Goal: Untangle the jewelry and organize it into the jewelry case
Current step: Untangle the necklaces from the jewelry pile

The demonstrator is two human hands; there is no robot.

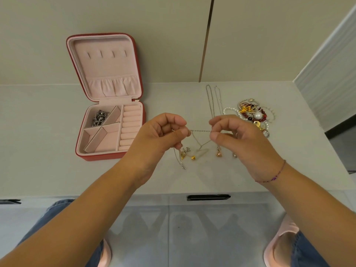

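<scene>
My left hand (163,132) and my right hand (235,133) each pinch a thin tangled chain (200,131), stretched taut between them above the white counter. Small pendants (192,154) in gold, silver and pink dangle from the chain under my hands. The red jewelry case (77,135) lies open at the left, pink inside, with a dark silver piece (99,117) in its back-left compartment. A pile of tangled jewelry (252,114) with pearls, red beads and gold bits sits at the right, just beyond my right hand.
Two thin silver chains (212,100) lie stretched out on the counter behind my hands. A wall stands behind the counter (173,180) and a ribbed white panel (327,83) rises at the right. A drawer handle (208,197) is below the front edge.
</scene>
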